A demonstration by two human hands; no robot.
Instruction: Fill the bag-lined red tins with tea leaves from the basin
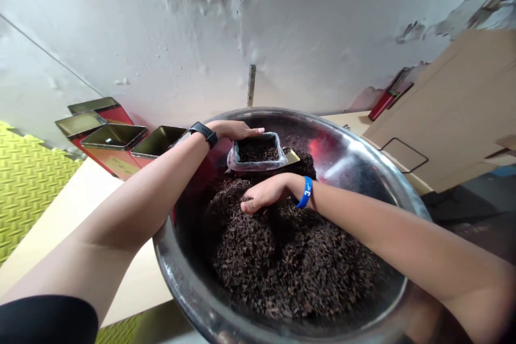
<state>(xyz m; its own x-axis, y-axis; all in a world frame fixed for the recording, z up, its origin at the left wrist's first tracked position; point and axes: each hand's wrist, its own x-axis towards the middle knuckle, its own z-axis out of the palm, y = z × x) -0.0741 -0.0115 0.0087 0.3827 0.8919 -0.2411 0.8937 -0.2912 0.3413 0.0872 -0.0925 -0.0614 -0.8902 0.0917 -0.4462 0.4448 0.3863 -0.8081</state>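
Note:
A large steel bowl [173, 274] holds a heap of dark dried tea leaves [298, 274]. Within the bowl, toward its far side, a tin with a clear plastic liner [258, 165] is tilted and has leaves inside. My left hand [234, 130], with a black watch at the wrist, grips the tin by its far left rim; some fingers are hidden behind it. Just in front of the tin, my right hand [268, 192], wearing a blue wristband, is dug into the heap and curled around tea leaves. Its fingertips are buried, while the thumb shows.
Several open red tins [115, 137] stand left of the bowl on a pale tabletop [68, 215]. Behind is a peeling wall [282, 27]. At right are a wooden panel [451, 113] and another red tin [381, 105]. Yellow matting [24, 188] covers the floor at left.

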